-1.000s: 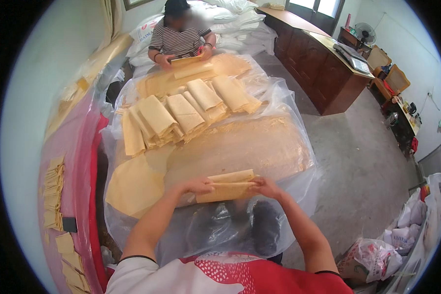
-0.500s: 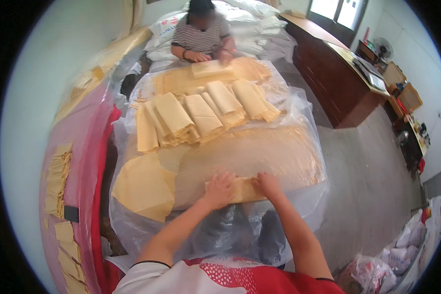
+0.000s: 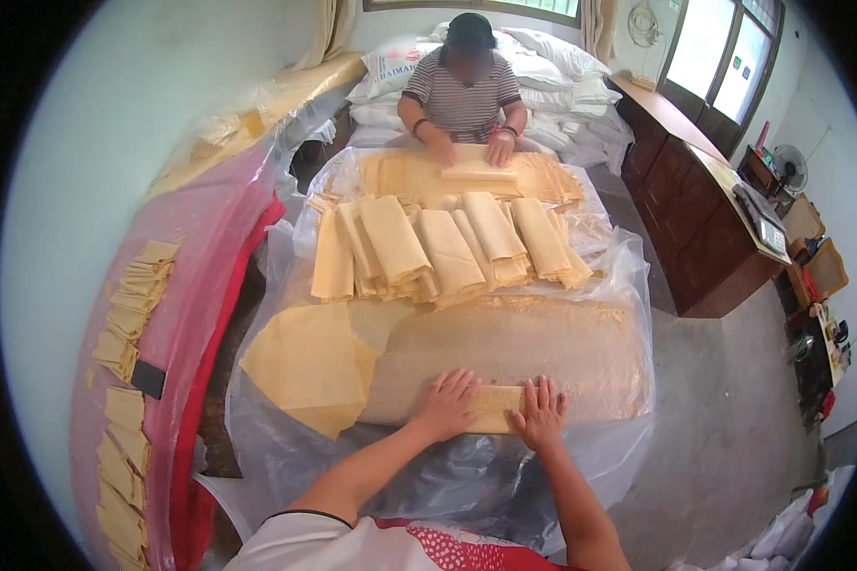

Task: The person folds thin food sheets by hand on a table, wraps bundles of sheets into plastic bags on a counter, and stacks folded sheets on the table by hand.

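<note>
A folded strip of thin pale-yellow sheet (image 3: 494, 409) lies at the near edge of the plastic-covered table. My left hand (image 3: 449, 403) presses flat on its left end, fingers spread. On its right end rests my right hand (image 3: 542, 416), also flat with fingers apart. Beneath and beyond it spreads a broad brownish, shiny sheet (image 3: 505, 343). A loose yellow sheet (image 3: 305, 366) with uneven edges lies to the left. Several folded yellow bundles (image 3: 448, 249) lie in an overlapping row across the middle of the table.
Across the table a person (image 3: 467, 95) in a striped top has both hands on another folded sheet (image 3: 478, 174). A pink-covered surface (image 3: 176, 238) at left bears folded strips and a dark phone-like object (image 3: 149, 379). White sacks (image 3: 567, 114) are stacked behind; a brown counter (image 3: 681, 209) stands right.
My right hand has opened from a closed grip on the sheet's end and now lies flat. My left hand stays on the strip. The whole view has shifted.
</note>
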{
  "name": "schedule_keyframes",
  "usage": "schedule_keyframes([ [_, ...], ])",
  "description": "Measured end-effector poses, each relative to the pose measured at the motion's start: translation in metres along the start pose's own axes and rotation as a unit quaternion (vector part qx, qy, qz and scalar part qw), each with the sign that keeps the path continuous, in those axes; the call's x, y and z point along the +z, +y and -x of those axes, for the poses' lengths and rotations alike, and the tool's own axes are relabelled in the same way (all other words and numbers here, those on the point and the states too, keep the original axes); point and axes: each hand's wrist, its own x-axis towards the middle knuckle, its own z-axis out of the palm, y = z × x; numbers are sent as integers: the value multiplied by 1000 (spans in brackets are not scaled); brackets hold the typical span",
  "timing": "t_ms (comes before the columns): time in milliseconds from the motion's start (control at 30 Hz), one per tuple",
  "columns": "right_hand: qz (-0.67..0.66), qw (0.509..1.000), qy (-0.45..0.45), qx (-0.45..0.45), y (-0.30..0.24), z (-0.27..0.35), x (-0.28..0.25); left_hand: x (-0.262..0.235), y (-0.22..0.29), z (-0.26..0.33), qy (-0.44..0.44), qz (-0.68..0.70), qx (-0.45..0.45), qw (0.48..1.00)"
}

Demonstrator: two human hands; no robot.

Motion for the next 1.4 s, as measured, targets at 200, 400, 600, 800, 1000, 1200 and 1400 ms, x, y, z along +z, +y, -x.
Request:
schedule_keyframes([
  [200, 28, 999, 22, -7, 8, 5, 4, 13, -26, -8, 1, -31, 39, 999],
  [400, -73, 995, 55, 43, 13, 9, 12, -19, -49, -38, -304, 176, -101, 931],
  [600, -65, 987, 103, 102, 24, 29, 18, -70, -53, -50, -64, 362, -180, 912],
  [800, -11, 992, 78, 101, 22, 27, 15, -91, -85, -129, 159, 537, -358, 747],
  [1000, -16, 995, 61, 78, 24, 28, 21, -45, -78, -45, 75, 119, -235, 962],
  [1200, 7, 995, 76, 71, 28, 30, 25, -66, -123, 93, 79, -52, -365, 926],
  [1400, -13, 995, 5, 98, 29, 27, 24, -87, -151, 175, 112, -157, -413, 890],
])
